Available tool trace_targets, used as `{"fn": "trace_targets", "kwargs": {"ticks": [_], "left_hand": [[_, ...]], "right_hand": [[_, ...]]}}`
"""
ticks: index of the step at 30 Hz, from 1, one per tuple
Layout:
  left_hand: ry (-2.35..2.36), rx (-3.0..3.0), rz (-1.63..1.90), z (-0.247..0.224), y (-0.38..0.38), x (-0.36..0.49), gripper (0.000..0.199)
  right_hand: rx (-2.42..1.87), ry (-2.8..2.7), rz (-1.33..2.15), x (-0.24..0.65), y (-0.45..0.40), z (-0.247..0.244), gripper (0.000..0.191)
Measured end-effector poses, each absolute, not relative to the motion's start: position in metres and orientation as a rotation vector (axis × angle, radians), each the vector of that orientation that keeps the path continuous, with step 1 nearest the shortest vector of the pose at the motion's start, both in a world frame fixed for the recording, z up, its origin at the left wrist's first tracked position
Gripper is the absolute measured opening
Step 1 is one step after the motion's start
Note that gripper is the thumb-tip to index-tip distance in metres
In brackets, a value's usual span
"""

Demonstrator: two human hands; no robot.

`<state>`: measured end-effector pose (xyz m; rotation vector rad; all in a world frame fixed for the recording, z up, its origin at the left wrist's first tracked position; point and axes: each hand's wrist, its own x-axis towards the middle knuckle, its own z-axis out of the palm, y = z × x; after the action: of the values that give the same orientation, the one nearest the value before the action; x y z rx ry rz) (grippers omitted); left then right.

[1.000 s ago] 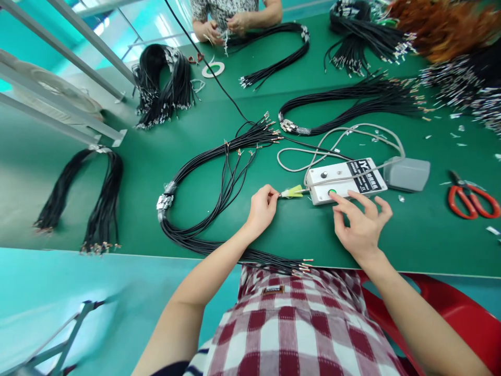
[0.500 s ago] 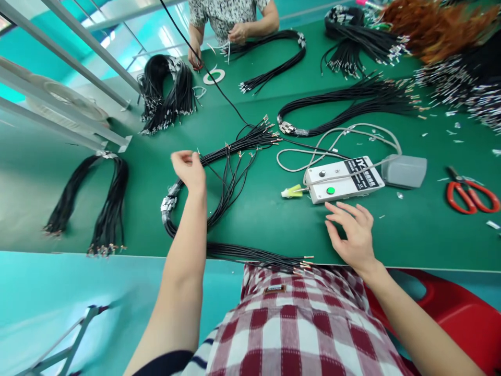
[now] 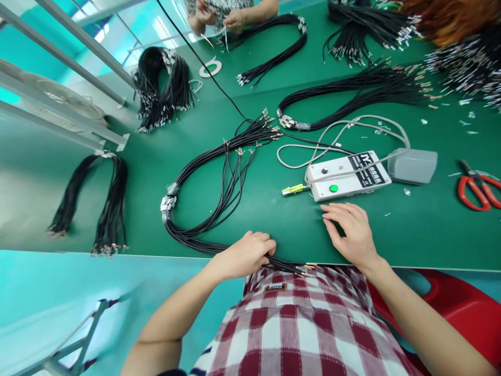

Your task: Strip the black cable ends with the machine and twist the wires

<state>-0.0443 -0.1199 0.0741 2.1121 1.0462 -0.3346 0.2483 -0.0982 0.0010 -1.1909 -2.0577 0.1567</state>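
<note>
A black cable bundle (image 3: 191, 166) curves in a U on the green table, with white connectors (image 3: 168, 203) at its bend and bare copper ends to the right. My left hand (image 3: 250, 253) lies over the bundle's lower arm near the table edge, its fingers curled on the cables. My right hand (image 3: 350, 230) rests on the table with bent fingers apart and nothing in it. Just above it sits a white tester box (image 3: 332, 180) with a green button and a yellow-tipped lead (image 3: 293, 189).
Red-handled scissors (image 3: 475, 193) lie at the right beside a grey plastic block (image 3: 413, 166). More cable bundles (image 3: 162, 89) lie at the left and back. Across the table, a person's hands (image 3: 235, 20) work near a tape ring (image 3: 210, 68). A metal frame (image 3: 66, 109) stands left.
My left hand has moved from the bundle's upper arm down and right onto the lower arm. My right hand has barely moved. The other person's hands have come closer together.
</note>
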Motion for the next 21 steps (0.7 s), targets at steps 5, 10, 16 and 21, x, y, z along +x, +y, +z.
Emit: {"fn": "trace_targets", "kwargs": {"ticks": [5, 10, 16, 21], "left_hand": [[0.923, 1.807, -0.094, 0.066, -0.104, -0.055, 0.008], [1.028, 1.529, 0.274, 0.065, -0.101, -0.050, 0.024], [1.209, 1.345, 0.649, 0.045, -0.093, -0.028, 0.023], [1.264, 1.253, 0.814, 0.034, -0.088, -0.014, 0.023]], "right_hand": [[-1.160, -2.035, 0.190, 0.250, -0.097, -0.001, 0.018], [-1.178, -1.970, 0.343, 0.246, -0.098, -0.001, 0.016], [-1.133, -1.991, 0.637, 0.223, -0.108, 0.013, 0.013], [-0.860, -2.335, 1.050, 0.204, -0.133, 0.024, 0.019]]}}
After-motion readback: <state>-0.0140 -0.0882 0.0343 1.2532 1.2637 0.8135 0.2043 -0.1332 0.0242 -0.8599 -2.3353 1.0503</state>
